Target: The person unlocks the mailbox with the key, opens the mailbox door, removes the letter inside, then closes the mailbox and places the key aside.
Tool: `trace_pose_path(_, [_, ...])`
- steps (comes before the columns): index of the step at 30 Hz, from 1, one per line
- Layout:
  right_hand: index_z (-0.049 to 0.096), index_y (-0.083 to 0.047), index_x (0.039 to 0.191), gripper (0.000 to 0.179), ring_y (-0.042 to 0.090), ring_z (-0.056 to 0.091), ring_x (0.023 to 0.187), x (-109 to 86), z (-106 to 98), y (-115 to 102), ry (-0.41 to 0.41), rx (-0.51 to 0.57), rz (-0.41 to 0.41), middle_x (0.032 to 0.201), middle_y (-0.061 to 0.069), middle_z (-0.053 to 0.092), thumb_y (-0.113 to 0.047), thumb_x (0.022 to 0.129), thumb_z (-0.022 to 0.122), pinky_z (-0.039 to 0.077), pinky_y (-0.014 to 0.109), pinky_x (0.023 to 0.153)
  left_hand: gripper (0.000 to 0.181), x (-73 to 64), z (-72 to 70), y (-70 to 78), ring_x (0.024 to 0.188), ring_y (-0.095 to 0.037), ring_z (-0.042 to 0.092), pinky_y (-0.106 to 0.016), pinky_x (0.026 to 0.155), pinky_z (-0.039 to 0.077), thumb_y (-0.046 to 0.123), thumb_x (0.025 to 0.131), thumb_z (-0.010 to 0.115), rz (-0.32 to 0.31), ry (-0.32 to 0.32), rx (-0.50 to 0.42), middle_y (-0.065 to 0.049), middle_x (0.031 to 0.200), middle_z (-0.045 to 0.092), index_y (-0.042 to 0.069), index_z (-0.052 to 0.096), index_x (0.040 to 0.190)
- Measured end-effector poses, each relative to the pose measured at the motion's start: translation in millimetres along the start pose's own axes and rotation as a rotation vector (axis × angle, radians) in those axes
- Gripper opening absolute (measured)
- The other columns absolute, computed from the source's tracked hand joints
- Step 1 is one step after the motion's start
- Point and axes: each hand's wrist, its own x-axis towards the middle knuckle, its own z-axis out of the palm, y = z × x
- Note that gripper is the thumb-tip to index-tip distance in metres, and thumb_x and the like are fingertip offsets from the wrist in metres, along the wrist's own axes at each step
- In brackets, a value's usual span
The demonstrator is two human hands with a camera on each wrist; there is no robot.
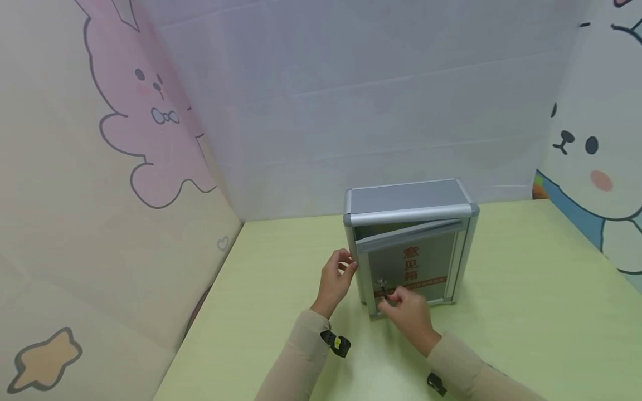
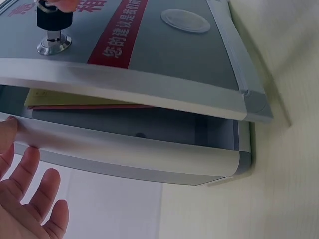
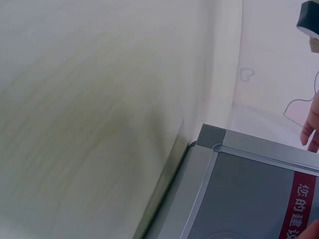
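Observation:
A grey suggestion box (image 1: 408, 200) with silver edging stands on the table, its front door (image 1: 426, 262) swung partly out at the left side. Red characters and a red strip mark the door. My right hand (image 1: 412, 317) pinches the black-headed key (image 2: 55, 21) that sits in the door's round lock (image 2: 54, 45). At the box's left edge, my left hand (image 1: 335, 281) touches the frame with thumb and fingertips, the other fingers loosely spread. Through the gap, yellow and reddish papers (image 2: 79, 101) show inside the box.
The pale yellow-green table (image 1: 281, 262) spreads around the box. Behind it hangs a white backdrop (image 1: 351, 111), and cartoon-printed sheets (image 1: 165, 250) stand at the left and right. A clear round disc (image 2: 185, 21) lies on the door's lower part.

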Motion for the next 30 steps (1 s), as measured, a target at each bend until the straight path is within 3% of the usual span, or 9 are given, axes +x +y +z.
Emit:
trace_pose_path(4, [0.044,-0.013,0.054,0.025,-0.013,0.023,0.046,-6.1,-4.5,-0.6,-0.005,0.023,0.018,0.046,-0.007,0.049,-0.005,0.063,0.066,0.026,0.018,0.038,0.014,-1.2,-0.4,3.1,0.081,-0.031,0.059,-0.030,0.069,0.047,0.000,0.089,0.063,-0.028,-0.011,0.001,-0.016,0.092,0.061,-0.001,0.054,0.100])
trace_pose_path(12, [0.050,-0.008,0.056,0.022,-0.012,0.024,0.045,-16.1,-15.1,-2.5,0.029,0.170,0.090,0.046,-0.010,0.042,0.007,0.061,0.065,0.025,0.017,0.035,0.015,0.4,2.9,2.4,0.084,-0.031,0.058,-0.032,0.069,0.045,0.004,0.090,0.064,-0.032,-0.009,0.013,-0.015,0.094,0.062,0.001,0.053,0.101])
trace_pose_path(21, [0.049,-0.009,0.054,0.024,-0.011,0.026,0.045,-20.1,-19.5,-3.6,0.029,0.211,0.130,0.046,-0.009,0.045,0.008,0.061,0.064,0.026,0.017,0.035,0.015,-0.5,3.7,2.9,0.084,-0.032,0.058,-0.029,0.068,0.044,0.003,0.091,0.061,-0.040,-0.002,0.000,-0.018,0.094,0.061,-0.002,0.053,0.103])
trace_pose_path(30, [0.052,-0.009,0.055,0.021,-0.012,0.026,0.045,-22.2,-21.0,-2.0,0.038,0.217,0.118,0.047,-0.009,0.045,0.008,0.060,0.064,0.024,0.017,0.034,0.015,-0.8,4.9,2.0,0.084,-0.033,0.059,-0.028,0.068,0.043,0.003,0.091,0.061,-0.058,0.003,0.001,-0.018,0.095,0.061,-0.002,0.052,0.103])
